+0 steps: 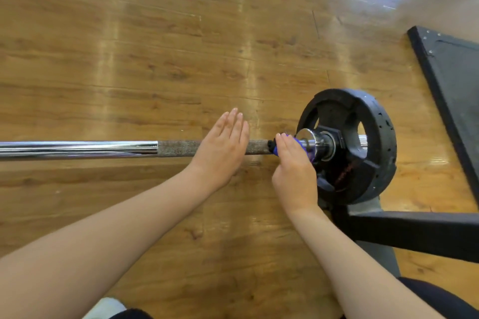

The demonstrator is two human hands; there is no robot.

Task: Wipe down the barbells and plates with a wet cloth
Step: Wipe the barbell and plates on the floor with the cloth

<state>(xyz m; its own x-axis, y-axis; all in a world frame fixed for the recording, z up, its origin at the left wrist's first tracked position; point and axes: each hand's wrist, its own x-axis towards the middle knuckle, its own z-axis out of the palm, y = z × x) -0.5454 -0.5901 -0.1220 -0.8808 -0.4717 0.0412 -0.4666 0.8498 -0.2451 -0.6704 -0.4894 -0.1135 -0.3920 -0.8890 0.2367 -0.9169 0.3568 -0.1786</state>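
A chrome barbell [77, 149] runs left to right across the view, with a rough knurled stretch [176, 148] near its right end. A black weight plate [363, 145] sits on the sleeve at the right. My left hand [220, 147] lies flat over the knurled stretch with straight fingers. My right hand [293, 163] grips a blue cloth [298, 143] wrapped round the bar just inside the chrome collar [309, 141]. Most of the cloth is hidden under the hand.
A wooden floor [155, 46] lies below the bar. A black rack beam [414, 233] and grey upright stand at the lower right under the plate. A black mat or platform [456, 85] lies at the right edge. My legs show at the bottom.
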